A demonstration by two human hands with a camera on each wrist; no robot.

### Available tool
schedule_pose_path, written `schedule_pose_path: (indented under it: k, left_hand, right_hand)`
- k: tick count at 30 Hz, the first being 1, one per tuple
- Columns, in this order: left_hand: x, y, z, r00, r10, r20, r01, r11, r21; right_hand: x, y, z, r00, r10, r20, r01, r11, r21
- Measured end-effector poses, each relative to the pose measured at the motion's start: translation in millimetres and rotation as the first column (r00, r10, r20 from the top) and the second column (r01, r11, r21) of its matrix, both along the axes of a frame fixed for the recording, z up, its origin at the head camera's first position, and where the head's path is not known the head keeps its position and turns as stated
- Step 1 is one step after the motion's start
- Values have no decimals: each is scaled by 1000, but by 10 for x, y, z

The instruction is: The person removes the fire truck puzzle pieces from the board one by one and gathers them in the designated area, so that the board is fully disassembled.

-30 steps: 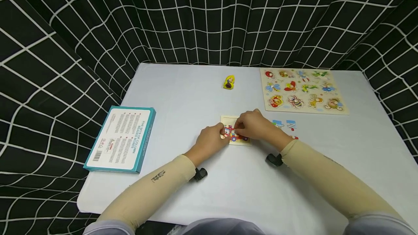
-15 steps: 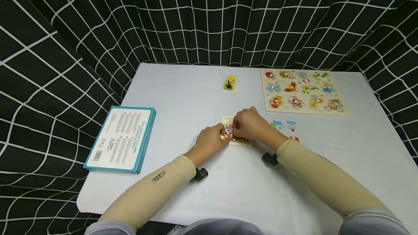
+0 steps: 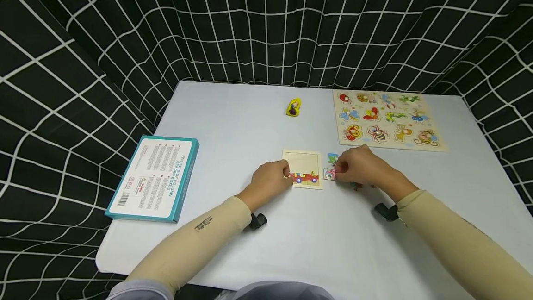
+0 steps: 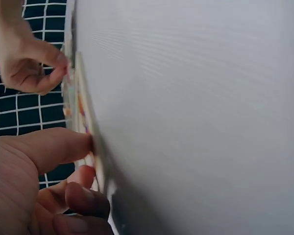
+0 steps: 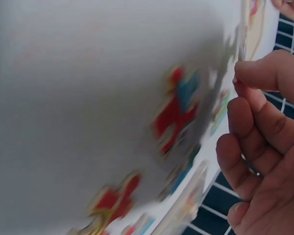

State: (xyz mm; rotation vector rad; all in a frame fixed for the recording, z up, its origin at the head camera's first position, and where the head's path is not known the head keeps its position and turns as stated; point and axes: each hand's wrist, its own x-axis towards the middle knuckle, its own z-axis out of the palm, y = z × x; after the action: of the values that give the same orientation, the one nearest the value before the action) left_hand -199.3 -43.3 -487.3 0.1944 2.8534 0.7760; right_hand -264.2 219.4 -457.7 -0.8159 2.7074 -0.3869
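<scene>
A small square wooden jigsaw tray (image 3: 302,154) lies mid-table, with a red vehicle picture along its lower part. My left hand (image 3: 269,178) grips the tray's left edge, thumb on top, as the left wrist view also shows. To the right of the tray, my right hand (image 3: 361,168) pinches a pink-and-white jigsaw piece (image 3: 329,174) between thumb and forefinger. A blue-green piece (image 3: 332,158) lies just beyond it. Loose red-and-blue pieces (image 5: 174,115) lie under the right hand in the right wrist view, blurred; in the head view the hand mostly hides them.
A wooden insect peg puzzle board (image 3: 389,121) lies at the back right. A yellow figure (image 3: 293,107) stands toward the back. On the left is a teal-and-white box (image 3: 151,178). Black gridded cloth (image 3: 266,27) surrounds the white table.
My right hand has moved right, off the tray, carrying the pink-and-white jigsaw piece out of it. The tray's upper part is now bare. My left hand stays at the tray's left edge.
</scene>
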Motion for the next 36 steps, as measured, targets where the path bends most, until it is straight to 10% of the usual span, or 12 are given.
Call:
schedule_pose_path:
  k: [21,36]
  left_hand:
    - [-30,73,-36,988,-149,40,145,986,81]
    - [-32,85,-51,993,-113,31,109,988,112]
  right_hand:
    - [215,-228,-135,980,164,-114,-178,976,-126]
    - [304,-363,-202,992,0,-128,-26,979,-201]
